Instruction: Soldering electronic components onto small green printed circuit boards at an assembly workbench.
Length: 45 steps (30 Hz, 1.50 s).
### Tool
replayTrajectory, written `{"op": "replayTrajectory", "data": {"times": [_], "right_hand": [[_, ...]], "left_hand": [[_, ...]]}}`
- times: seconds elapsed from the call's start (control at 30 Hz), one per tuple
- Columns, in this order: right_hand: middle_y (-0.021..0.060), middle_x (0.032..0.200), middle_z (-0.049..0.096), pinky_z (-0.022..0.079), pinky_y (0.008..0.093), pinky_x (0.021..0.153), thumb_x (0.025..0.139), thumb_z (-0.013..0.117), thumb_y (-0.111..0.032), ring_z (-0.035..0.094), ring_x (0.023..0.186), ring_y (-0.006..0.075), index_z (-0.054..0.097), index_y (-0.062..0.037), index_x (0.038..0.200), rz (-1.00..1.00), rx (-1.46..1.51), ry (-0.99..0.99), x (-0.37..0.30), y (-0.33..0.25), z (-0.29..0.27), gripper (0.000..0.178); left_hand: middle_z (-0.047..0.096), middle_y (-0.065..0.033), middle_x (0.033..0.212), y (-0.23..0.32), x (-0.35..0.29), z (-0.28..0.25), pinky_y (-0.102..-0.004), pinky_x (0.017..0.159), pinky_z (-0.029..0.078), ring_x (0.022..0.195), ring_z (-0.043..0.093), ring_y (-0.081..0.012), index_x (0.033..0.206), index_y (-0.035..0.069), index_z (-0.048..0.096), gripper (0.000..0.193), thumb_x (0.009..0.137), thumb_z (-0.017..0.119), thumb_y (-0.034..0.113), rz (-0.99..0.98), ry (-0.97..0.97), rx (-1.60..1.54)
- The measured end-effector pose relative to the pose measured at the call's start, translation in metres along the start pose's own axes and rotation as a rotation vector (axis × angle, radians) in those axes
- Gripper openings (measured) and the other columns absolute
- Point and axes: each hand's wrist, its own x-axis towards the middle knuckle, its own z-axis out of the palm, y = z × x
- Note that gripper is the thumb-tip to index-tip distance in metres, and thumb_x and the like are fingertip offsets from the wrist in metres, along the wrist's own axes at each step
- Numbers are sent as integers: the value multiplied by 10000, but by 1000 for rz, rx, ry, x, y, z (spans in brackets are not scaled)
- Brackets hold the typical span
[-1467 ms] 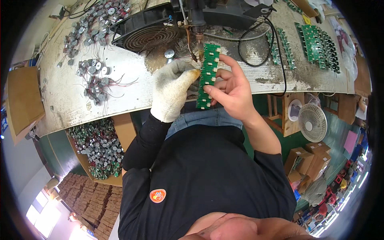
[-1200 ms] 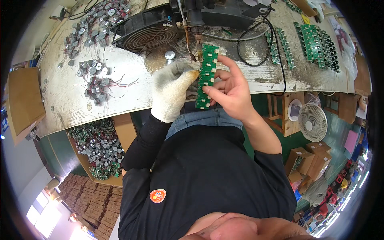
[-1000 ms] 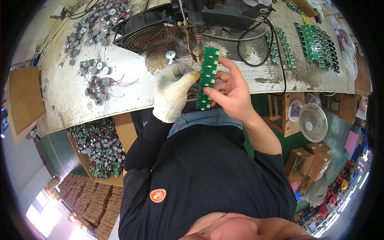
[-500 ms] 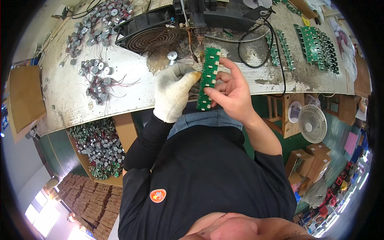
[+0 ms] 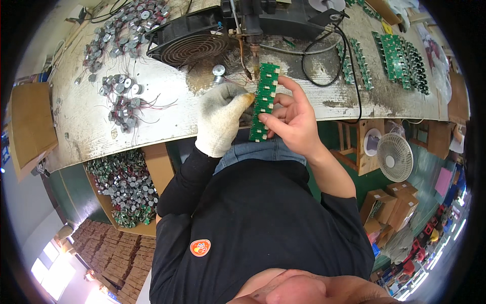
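Observation:
A long green circuit board (image 5: 265, 96) with a row of white connectors stands tilted near the table's front edge, below the tip of a soldering station (image 5: 254, 50). My bare right hand (image 5: 296, 121) grips it from the right, thumb on its face and fingers behind. My left hand (image 5: 217, 121), in a white glove, is closed in a pinch at the board's left edge. What the gloved fingers hold is hidden. Just beyond them on the table sits a small round motor (image 5: 218, 70) with thin reddish wires.
Loose motors (image 5: 124, 86) with wires lie in heaps on the left. A black-framed fan (image 5: 195, 48) stands behind my hands, with a black cable (image 5: 349, 50) to its right. More boards (image 5: 397, 61) lie far right. A box of motors (image 5: 126, 187) sits below the table's left side.
Both hands and the circuit board have shifted only very slightly, the board a touch toward me. My grip looks the same.

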Motion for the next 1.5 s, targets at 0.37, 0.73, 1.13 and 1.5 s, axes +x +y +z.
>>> {"op": "replayTrajectory", "data": {"times": [0.37, 0.73, 1.13, 1.5], "right_hand": [[158, 1027, 593, 510, 226, 502, 830, 627, 80, 636, 677, 128, 246, -22, 1407, 70, -64, 47, -17, -1, -9, 698], [170, 1017, 596, 513, 228, 495, 828, 635, 72, 628, 644, 124, 247, -18, 1406, 128, -81, 39, -25, 3, -4, 702], [155, 1014, 597, 516, 233, 504, 830, 642, 60, 624, 641, 119, 249, -21, 1408, 113, -121, 28, -24, 5, -1, 705], [161, 1010, 598, 525, 243, 503, 827, 640, 57, 633, 645, 130, 251, -11, 1405, 108, -125, 15, -22, 4, -4, 700]], "left_hand": [[619, -84, 989, 11, -9, -33, -266, 624, 479, 637, 571, -134, 992, 21, 643, 227, 773, 695, 51, 639, 293, 818], [637, -109, 992, 19, 24, -27, -427, 773, 474, 892, 592, -348, 953, 69, 662, 165, 790, 652, 96, 834, 148, 1291], [587, -181, 968, 11, 17, -42, -414, 717, 507, 827, 615, -359, 1051, 36, 633, 287, 785, 669, 139, 655, 245, 1085], [587, -203, 911, 27, 18, -40, -444, 718, 505, 827, 612, -387, 995, 39, 607, 255, 781, 641, 172, 473, 151, 1192]]}}
